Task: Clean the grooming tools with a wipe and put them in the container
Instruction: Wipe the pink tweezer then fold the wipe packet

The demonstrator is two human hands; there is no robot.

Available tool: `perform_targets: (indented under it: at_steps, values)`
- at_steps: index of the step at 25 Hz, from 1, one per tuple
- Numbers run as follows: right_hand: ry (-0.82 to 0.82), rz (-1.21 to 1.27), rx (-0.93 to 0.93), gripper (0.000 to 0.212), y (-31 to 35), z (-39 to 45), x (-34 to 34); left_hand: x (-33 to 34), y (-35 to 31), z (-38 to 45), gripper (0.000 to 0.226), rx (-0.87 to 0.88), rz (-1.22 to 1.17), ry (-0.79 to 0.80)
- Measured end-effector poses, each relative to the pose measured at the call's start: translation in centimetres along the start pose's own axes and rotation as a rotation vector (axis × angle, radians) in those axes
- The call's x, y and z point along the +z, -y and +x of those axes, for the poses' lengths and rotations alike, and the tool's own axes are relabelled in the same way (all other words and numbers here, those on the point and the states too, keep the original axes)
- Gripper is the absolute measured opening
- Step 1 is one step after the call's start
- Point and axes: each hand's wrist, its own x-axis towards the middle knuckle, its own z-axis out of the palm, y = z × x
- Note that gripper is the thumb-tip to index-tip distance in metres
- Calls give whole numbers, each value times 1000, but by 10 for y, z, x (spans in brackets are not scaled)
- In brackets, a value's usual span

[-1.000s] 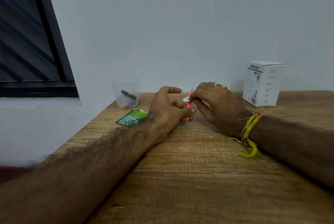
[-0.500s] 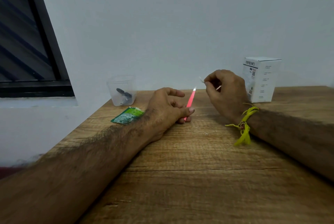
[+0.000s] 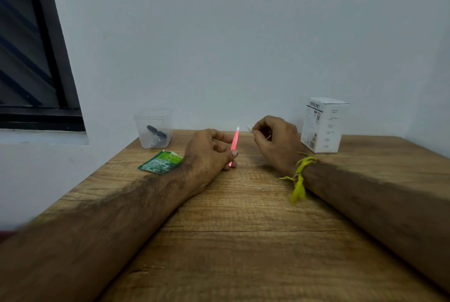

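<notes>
My left hand (image 3: 209,153) rests on the wooden table and grips a thin pink grooming tool (image 3: 234,139), whose tip points up and away from me. A short way to the right, my right hand (image 3: 275,142) pinches a small white wipe (image 3: 249,128) between thumb and fingertips, apart from the tool. A clear plastic container (image 3: 154,128) stands at the back left by the wall, with a dark tool lying inside it.
A torn green wipe sachet (image 3: 160,162) lies just left of my left wrist. A white cardboard box (image 3: 322,125) stands at the back right. The wall runs along the table's (image 3: 243,240) far edge, and a dark window frame sits at the left.
My right hand has drawn the wipe up off the pink tool and away to the right. The tool's upper part now stands bare. The left hand has stayed put.
</notes>
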Motion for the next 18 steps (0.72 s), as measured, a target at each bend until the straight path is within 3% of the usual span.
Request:
perform_targets:
  at_steps: [7, 14, 18]
  values:
    - [275, -237, -98, 6, 2, 3, 7, 3, -2, -3, 18, 47, 184, -42]
    - [208, -227, -137, 4, -10, 8, 12, -4, -4, -1, 9, 80, 446, -120]
    - [213, -196, -179, 4, -11, 7, 13, -6, -3, 2, 9, 45, 422, -162]
